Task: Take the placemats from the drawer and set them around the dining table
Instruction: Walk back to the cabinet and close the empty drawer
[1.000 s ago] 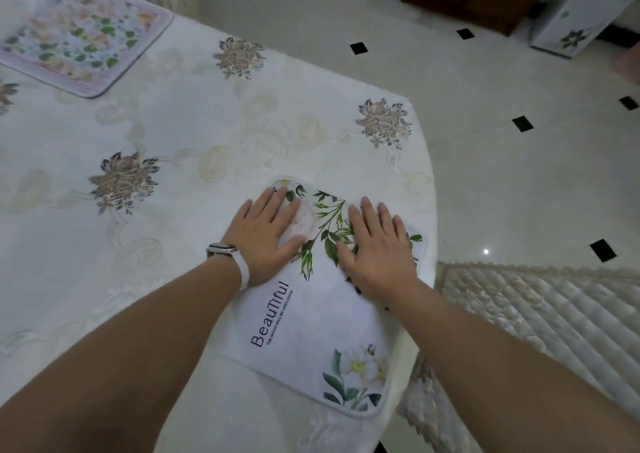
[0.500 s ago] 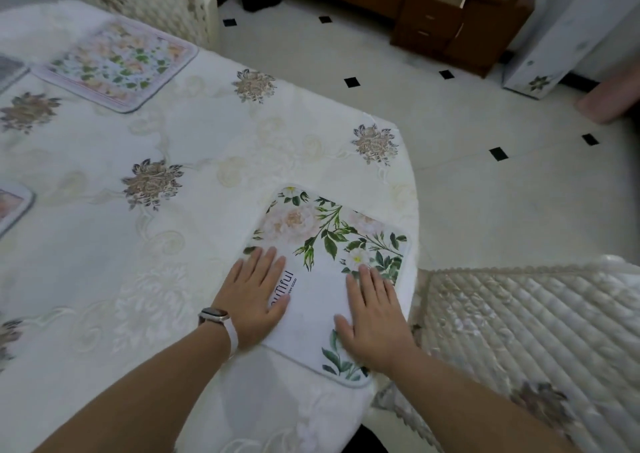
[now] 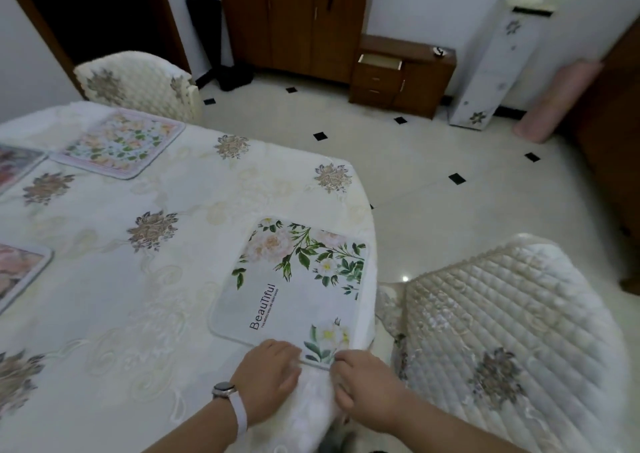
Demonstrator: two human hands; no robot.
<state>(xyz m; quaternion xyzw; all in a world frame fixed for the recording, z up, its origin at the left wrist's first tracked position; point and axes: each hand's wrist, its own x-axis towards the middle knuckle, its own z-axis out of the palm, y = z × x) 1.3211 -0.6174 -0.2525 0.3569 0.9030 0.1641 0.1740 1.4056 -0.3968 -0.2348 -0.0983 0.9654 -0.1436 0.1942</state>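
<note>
Both hands have slid back since half a second ago, from flat on the mat's middle to its near edge; the mat appears to lie where it did.

Fingers (image 3: 290, 350) of the left hand (image 3: 266, 373) are bent, tips at the near border of the placemat (image 3: 294, 296). The right hand (image 3: 363, 383) is bent likewise at the near right corner. Pinching the edge or only pressing it: cannot tell. Watch (image 3: 223, 390) on the left wrist.

The placemat lies flat on the tablecloth (image 3: 156, 279), at the table's right end, squared to the edge facing the quilted chair (image 3: 502, 331). It is likely set there as that seat's place, and the hands sit at the rim probably for a last tug into line.

Further out:
- A floral mat (image 3: 121, 144) lies before the far chair (image 3: 138, 78).
- Two more mats (image 3: 17, 272) are cut off at the left border.
- The drawer (image 3: 379, 61) stands open in the low cabinet across the floor.

Judgement: this mat is near done.
</note>
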